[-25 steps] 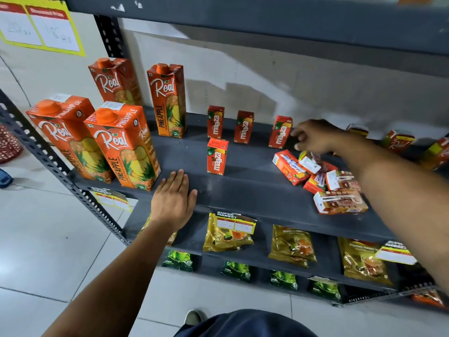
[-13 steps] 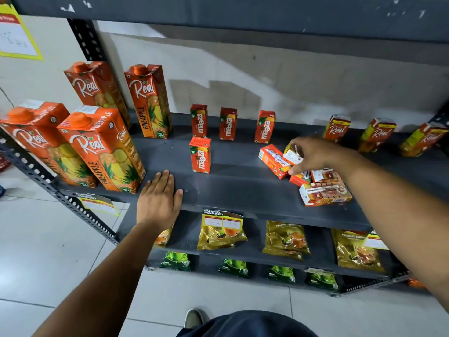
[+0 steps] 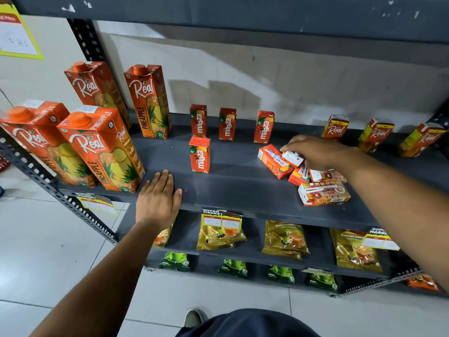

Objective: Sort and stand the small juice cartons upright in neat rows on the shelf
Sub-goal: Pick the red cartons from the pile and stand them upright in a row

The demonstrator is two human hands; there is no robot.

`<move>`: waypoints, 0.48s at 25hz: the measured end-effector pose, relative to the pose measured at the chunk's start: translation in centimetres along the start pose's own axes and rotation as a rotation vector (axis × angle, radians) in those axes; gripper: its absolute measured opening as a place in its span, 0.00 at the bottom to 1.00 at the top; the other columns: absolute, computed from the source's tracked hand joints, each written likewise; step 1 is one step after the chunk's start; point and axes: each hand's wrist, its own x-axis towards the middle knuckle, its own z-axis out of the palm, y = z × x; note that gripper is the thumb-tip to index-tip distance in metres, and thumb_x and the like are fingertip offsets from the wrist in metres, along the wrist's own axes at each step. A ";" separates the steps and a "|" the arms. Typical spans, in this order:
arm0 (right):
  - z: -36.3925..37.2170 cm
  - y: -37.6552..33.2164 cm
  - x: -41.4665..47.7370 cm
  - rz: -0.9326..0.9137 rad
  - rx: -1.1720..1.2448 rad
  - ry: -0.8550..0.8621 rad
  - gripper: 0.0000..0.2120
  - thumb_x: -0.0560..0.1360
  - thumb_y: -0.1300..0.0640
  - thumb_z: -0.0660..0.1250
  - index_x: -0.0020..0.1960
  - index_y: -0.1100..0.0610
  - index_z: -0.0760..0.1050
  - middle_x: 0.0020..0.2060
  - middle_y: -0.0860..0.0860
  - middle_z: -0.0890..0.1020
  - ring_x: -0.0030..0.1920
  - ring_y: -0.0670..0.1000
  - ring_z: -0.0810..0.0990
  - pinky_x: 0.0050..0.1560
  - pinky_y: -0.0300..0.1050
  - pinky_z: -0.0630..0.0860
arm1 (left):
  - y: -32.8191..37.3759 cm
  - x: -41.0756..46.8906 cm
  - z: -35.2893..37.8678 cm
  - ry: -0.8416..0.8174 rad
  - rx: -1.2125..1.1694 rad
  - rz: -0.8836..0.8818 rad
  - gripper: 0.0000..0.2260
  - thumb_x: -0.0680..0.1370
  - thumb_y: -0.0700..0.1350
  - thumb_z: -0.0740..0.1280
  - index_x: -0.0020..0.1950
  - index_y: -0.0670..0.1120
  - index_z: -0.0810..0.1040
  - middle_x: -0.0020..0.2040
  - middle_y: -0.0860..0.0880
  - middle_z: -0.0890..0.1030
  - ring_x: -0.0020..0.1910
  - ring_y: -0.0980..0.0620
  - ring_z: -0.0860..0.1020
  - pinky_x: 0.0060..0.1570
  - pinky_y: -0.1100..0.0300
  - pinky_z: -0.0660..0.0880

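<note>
While left hand (image 3: 159, 200) lies flat | right hand (image 3: 313, 152) seemingly pinches toppled carton (image 3: 292, 158) | upright cartons (image 3: 199, 154) nearby

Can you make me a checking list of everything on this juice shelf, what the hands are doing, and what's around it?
Surface: dark grey shelf, bare in the middle.
Job's things: four small Maaza cartons upright, three in a back row and one in front; three small Real cartons upright at back right; a pile of fallen cartons lying flat at right.
Clutter: four tall pineapple cartons standing at left.
Grippers: left hand flat on the shelf edge, holding nothing; right hand closing its fingers on a carton in the pile.
Cables: nothing seen.
Surroundings: tea packets on lower shelves, tiled floor, price sign on the wall.
</note>
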 end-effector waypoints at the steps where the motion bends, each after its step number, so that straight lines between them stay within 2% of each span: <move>1: -0.3 -0.1 0.1 -0.031 -0.067 -0.013 0.35 0.73 0.67 0.68 0.74 0.43 0.65 0.73 0.50 0.66 0.70 0.55 0.67 0.61 0.50 0.71 | 0.0 0.0 0.0 -0.001 -0.001 0.004 0.30 0.79 0.56 0.47 0.68 0.36 0.71 0.70 0.38 0.71 0.71 0.39 0.67 0.69 0.44 0.63; 3: -1.0 -0.6 0.2 -0.057 -0.160 -0.070 0.36 0.72 0.64 0.70 0.74 0.43 0.63 0.74 0.49 0.64 0.72 0.55 0.64 0.64 0.52 0.69 | 0.1 0.0 -0.1 -0.008 0.001 0.008 0.30 0.79 0.56 0.47 0.68 0.36 0.71 0.70 0.37 0.71 0.71 0.39 0.68 0.69 0.43 0.63; 6: -1.5 -1.5 0.8 -0.062 -0.211 -0.121 0.40 0.69 0.54 0.73 0.76 0.43 0.59 0.75 0.48 0.64 0.73 0.55 0.61 0.66 0.55 0.67 | 0.1 0.0 -0.1 -0.009 0.003 0.005 0.31 0.79 0.56 0.46 0.69 0.36 0.70 0.71 0.38 0.70 0.71 0.39 0.67 0.69 0.44 0.63; 9: -0.7 -2.9 1.7 -0.057 -0.293 -0.115 0.41 0.67 0.41 0.72 0.76 0.46 0.60 0.69 0.52 0.72 0.69 0.56 0.68 0.63 0.55 0.70 | 0.1 0.0 -0.2 -0.014 0.003 0.005 0.31 0.79 0.56 0.46 0.69 0.36 0.70 0.71 0.38 0.70 0.71 0.39 0.67 0.69 0.43 0.63; 12: -0.2 -3.9 2.5 0.021 -0.218 -0.071 0.41 0.66 0.32 0.69 0.72 0.50 0.66 0.63 0.54 0.78 0.61 0.57 0.74 0.60 0.55 0.72 | 0.1 0.0 -0.3 -0.022 0.006 0.004 0.31 0.78 0.57 0.45 0.69 0.36 0.70 0.71 0.38 0.70 0.72 0.39 0.66 0.69 0.44 0.62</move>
